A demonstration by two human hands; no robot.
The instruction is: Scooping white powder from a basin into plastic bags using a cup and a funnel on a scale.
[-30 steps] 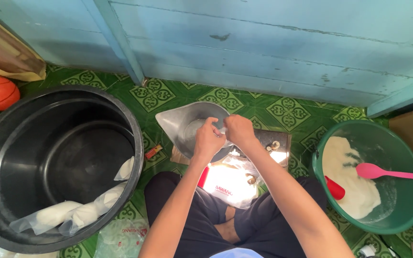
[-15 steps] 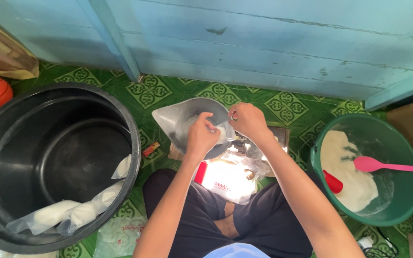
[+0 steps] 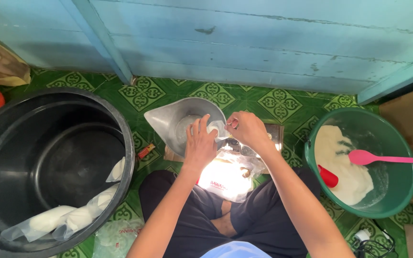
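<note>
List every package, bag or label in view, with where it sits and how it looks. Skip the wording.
Small clear bag: pinched between left hand and right hand, over the metal scoop.
Printed plastic sheet: on the lap, clear-white with red lettering, glaring.
Filled bags: inside the black tub, clear, white contents.
Flat printed bag: on the floor beside the tub, clear.

Home floor: green patterned tiles [image 3: 283, 102], basins
</note>
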